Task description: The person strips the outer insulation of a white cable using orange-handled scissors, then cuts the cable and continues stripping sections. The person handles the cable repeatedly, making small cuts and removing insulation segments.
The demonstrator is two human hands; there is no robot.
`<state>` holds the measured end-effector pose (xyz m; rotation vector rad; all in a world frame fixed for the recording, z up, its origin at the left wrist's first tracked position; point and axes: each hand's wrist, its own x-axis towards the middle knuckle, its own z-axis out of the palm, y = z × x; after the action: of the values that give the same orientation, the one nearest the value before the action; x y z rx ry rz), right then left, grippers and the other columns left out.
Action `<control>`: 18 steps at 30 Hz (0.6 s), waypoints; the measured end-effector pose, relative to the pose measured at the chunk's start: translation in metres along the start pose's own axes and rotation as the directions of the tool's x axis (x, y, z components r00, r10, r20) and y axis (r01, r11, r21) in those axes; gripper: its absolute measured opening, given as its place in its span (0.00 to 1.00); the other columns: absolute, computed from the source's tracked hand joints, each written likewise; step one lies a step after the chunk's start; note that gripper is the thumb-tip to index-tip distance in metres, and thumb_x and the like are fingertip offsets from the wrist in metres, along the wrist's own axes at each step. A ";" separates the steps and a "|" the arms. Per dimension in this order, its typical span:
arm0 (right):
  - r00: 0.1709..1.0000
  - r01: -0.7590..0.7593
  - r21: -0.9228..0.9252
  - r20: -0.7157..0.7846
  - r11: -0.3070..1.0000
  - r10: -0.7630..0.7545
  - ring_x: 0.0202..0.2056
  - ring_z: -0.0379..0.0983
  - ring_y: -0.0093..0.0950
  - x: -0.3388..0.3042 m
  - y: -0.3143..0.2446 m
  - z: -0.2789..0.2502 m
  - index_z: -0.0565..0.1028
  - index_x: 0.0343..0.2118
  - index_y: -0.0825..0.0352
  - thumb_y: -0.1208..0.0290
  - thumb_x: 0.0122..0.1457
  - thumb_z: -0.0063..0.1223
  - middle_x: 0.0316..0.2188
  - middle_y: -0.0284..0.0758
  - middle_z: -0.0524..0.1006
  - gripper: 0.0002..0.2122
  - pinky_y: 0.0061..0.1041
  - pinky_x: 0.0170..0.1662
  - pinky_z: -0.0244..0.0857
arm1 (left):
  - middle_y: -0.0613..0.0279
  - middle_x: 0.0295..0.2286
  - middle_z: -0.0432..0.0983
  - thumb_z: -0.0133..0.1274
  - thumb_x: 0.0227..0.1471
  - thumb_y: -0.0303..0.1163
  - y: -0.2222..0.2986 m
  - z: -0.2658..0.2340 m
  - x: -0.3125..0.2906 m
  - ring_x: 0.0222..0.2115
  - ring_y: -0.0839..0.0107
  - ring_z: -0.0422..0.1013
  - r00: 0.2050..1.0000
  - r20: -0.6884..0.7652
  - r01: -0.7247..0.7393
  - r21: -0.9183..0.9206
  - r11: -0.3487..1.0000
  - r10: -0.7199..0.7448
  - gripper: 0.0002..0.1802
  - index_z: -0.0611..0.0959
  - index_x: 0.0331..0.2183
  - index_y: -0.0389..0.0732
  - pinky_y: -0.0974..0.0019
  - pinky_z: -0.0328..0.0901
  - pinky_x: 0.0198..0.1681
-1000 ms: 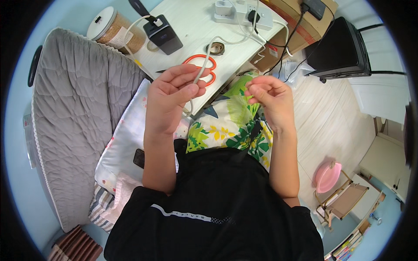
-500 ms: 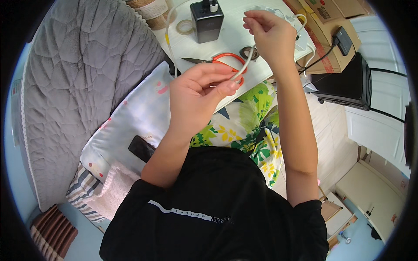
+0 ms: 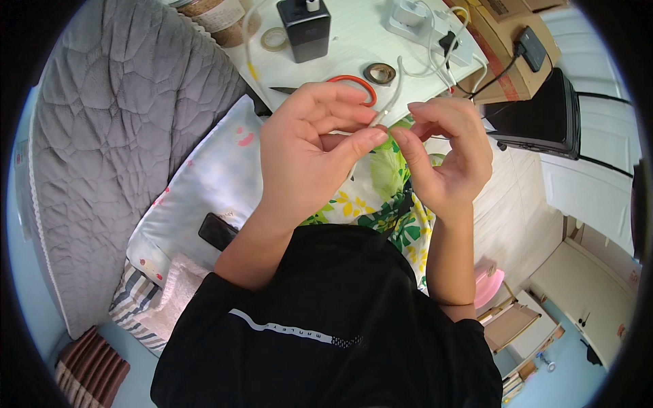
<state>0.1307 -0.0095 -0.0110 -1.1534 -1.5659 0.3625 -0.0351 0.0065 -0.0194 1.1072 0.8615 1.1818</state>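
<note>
Between the thumb and fingers of my left hand (image 3: 309, 146), a white cable (image 3: 396, 92) is pinched above my lap. One length of the cable rises past the table edge, and a short piece shows below the thumb. My right hand (image 3: 452, 149) is close beside it, fingers curved and thumb apart from them, with nothing visible in between. Beyond the left fingers lie scissors with orange handles (image 3: 364, 83), their lower part hidden by that hand. A roll of black tape (image 3: 379, 73) rests on the white table (image 3: 354, 51) just past the cable.
A dark power bank (image 3: 306, 32), a pale tape roll (image 3: 274, 39) and a jar (image 3: 216, 15) stand at the far left of the table. A white power strip (image 3: 425, 28) with cords sits far right, near a cardboard box (image 3: 507, 71). A phone (image 3: 218, 231) lies left of me.
My right hand has come down from over the table toward my left hand, its fingers opening. The left hand still pinches the cable. The power strip is now uncovered.
</note>
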 end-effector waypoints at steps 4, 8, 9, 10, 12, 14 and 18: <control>0.971 0.238 -0.156 0.018 0.959 -0.239 0.21 0.67 0.22 -0.003 -0.002 -0.015 0.80 0.29 0.65 0.81 0.40 0.63 0.26 0.31 0.74 0.10 0.17 0.22 0.61 | 0.55 0.32 0.80 0.61 0.42 0.13 0.015 0.015 -0.009 0.34 0.72 0.77 0.998 0.065 -0.017 0.148 0.989 0.008 0.20 0.76 0.40 0.30 0.74 0.72 0.37; 0.890 0.455 -0.319 0.182 0.831 -0.418 0.20 0.67 0.22 -0.003 -0.003 -0.038 0.80 0.28 0.62 0.79 0.36 0.61 0.25 0.28 0.73 0.11 0.18 0.19 0.59 | 0.57 0.31 0.81 0.60 0.39 0.12 0.016 0.018 -0.016 0.33 0.74 0.77 0.958 0.191 -0.273 0.387 0.881 0.213 0.23 0.77 0.41 0.31 0.75 0.71 0.37; 0.866 0.500 -0.347 0.220 0.794 -0.449 0.20 0.67 0.22 -0.001 -0.002 -0.043 0.80 0.27 0.62 0.78 0.35 0.61 0.25 0.27 0.73 0.12 0.18 0.19 0.58 | 0.58 0.31 0.81 0.60 0.39 0.12 0.019 0.019 -0.017 0.33 0.75 0.77 0.944 0.223 -0.321 0.436 0.841 0.244 0.23 0.78 0.41 0.32 0.76 0.71 0.37; 0.850 0.526 -0.359 0.231 0.771 -0.473 0.20 0.66 0.22 -0.001 -0.003 -0.046 0.80 0.27 0.62 0.77 0.34 0.61 0.24 0.27 0.73 0.12 0.19 0.19 0.58 | 0.58 0.31 0.81 0.60 0.39 0.12 0.024 0.021 -0.018 0.32 0.75 0.77 0.927 0.257 -0.368 0.482 0.796 0.273 0.23 0.78 0.41 0.32 0.76 0.70 0.36; 0.817 0.576 -0.374 0.247 0.727 -0.520 0.20 0.66 0.23 0.001 -0.004 -0.051 0.79 0.27 0.63 0.76 0.33 0.60 0.24 0.27 0.73 0.12 0.19 0.18 0.58 | 0.59 0.31 0.81 0.60 0.39 0.12 0.027 0.025 -0.020 0.31 0.76 0.77 0.900 0.291 -0.433 0.524 0.733 0.324 0.22 0.79 0.41 0.34 0.76 0.69 0.36; 0.790 0.612 -0.392 0.276 0.687 -0.547 0.21 0.66 0.23 0.002 -0.009 -0.057 0.79 0.27 0.64 0.75 0.34 0.59 0.23 0.27 0.72 0.12 0.19 0.18 0.58 | 0.59 0.30 0.81 0.59 0.40 0.12 0.028 0.030 -0.020 0.30 0.77 0.76 0.882 0.290 -0.471 0.526 0.708 0.372 0.21 0.80 0.40 0.34 0.77 0.68 0.35; 0.770 0.638 -0.461 0.401 0.617 -0.497 0.22 0.69 0.24 0.004 -0.029 -0.071 0.78 0.27 0.67 0.77 0.35 0.61 0.23 0.30 0.73 0.11 0.20 0.19 0.59 | 0.59 0.30 0.81 0.58 0.40 0.12 0.027 0.037 -0.020 0.28 0.77 0.76 0.833 0.338 -0.553 0.554 0.623 0.439 0.20 0.80 0.39 0.35 0.76 0.68 0.33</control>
<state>0.1799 -0.0438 0.0372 -0.9777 -2.2541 -0.4742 -0.0114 -0.0203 0.0160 2.0970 0.8637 1.2388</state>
